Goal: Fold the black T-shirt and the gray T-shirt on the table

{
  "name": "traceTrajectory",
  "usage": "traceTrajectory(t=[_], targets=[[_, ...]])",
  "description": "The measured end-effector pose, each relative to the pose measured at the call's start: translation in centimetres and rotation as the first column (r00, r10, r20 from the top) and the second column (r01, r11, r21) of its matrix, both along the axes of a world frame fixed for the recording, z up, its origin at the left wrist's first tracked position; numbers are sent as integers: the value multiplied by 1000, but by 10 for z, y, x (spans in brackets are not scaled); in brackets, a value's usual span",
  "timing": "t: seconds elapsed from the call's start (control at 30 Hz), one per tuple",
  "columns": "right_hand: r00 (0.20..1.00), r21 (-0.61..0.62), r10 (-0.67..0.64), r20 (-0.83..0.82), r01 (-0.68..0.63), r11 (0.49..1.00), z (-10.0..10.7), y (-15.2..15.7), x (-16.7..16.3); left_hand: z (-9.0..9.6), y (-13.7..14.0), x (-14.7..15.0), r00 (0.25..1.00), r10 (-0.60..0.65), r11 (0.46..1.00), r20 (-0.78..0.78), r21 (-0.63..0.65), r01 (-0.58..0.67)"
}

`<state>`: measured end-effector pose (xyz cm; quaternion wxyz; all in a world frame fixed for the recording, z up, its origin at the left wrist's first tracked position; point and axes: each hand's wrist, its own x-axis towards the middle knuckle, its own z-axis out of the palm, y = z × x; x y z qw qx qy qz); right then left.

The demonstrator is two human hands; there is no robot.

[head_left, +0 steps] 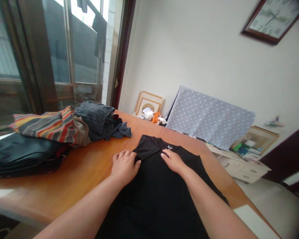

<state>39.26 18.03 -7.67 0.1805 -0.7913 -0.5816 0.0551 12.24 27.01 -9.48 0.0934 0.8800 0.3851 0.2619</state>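
A black shirt [161, 192] lies spread on the wooden table, its neckline with a small white label toward the far side. On the left, its sleeve [148, 149] is folded inward over the body. My left hand [124, 166] rests at that folded edge, fingers stretched out and slightly bent, thumb apart on the fabric. Just below the neckline, my right hand [173, 160] lies on the shirt with its fingers extended. Neither hand visibly grips the cloth. The shirt's lower end runs out of view between my forearms.
A striped cloth [49, 127], a grey-blue garment [96, 118] and folded dark clothes [22, 152] are piled on the left of the table [99, 162]. Beyond it stand a dotted cloth cover [209, 116], picture frames [150, 101] and a white drawer cabinet [241, 167]. A sheet-like white item [254, 220] lies at the right.
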Motion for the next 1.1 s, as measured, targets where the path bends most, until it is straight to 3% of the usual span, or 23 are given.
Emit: traceTrajectory(t=[0.17,0.27,0.4,0.53,0.63,0.7,0.83,0.9,1.0,1.1], targets=[[997,121,11,-78,-2,993,16,-63,-17,4,4,1,983,-20,999,183,-41,28],[996,121,35,-84,-25,992,26,-102,-54,5,8,1,949,-25,998,315,-45,41],[981,30,166,-101,-164,986,26,-142,-117,5,13,3,877,-5,995,480,-81,51],[978,-45,208,-31,-209,977,11,-162,-151,11,21,2,722,116,964,682,-252,83],[977,-42,209,36,-207,977,2,-165,-153,21,29,-7,572,278,917,772,-391,82],[975,-49,214,54,-211,976,1,-165,-150,30,33,-19,537,325,908,779,-415,54],[977,-48,209,50,-206,977,0,-166,-149,47,31,-52,578,307,907,756,-416,63],[979,-32,204,8,-204,978,0,-168,-149,50,24,-71,683,227,898,694,-420,129],[973,40,178,-145,-174,984,1,-174,-144,47,12,-98,894,-22,873,448,-427,236],[966,175,93,-242,-51,983,4,-189,-122,37,4,-120,970,-173,885,169,-405,228]])
